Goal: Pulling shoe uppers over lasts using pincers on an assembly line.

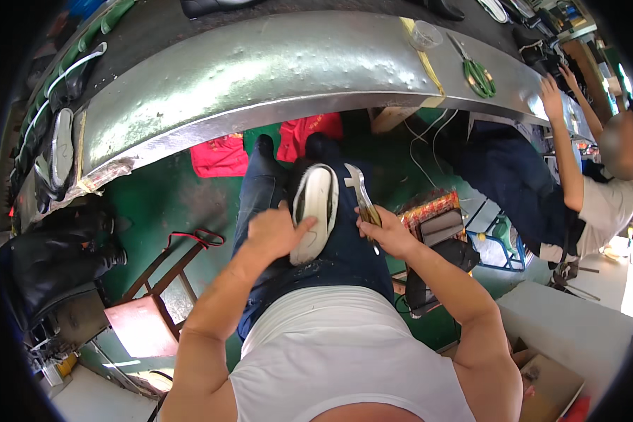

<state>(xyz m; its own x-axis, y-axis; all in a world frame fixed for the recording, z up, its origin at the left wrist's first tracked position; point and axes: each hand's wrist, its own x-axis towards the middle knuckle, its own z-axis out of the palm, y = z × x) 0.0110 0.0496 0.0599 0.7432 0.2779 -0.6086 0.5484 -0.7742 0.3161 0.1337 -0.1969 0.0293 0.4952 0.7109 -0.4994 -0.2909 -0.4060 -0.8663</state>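
On my lap rests a shoe, its pale sole turned up and a dark upper showing round the edge. My left hand grips its side, thumb lying over the sole. In my right hand is a pair of lasting pincers with a shiny metal head and yellowish handles. The pincers' head points away from me, just right of the shoe and apart from it. My right fingers wrap round the handles and partly hide them.
A metal-topped bench curves ahead, bearing green-handled scissors and a clear plastic cup. More shoes line the left. A wooden stool stands at left. At right sits a co-worker, arms over the bench.
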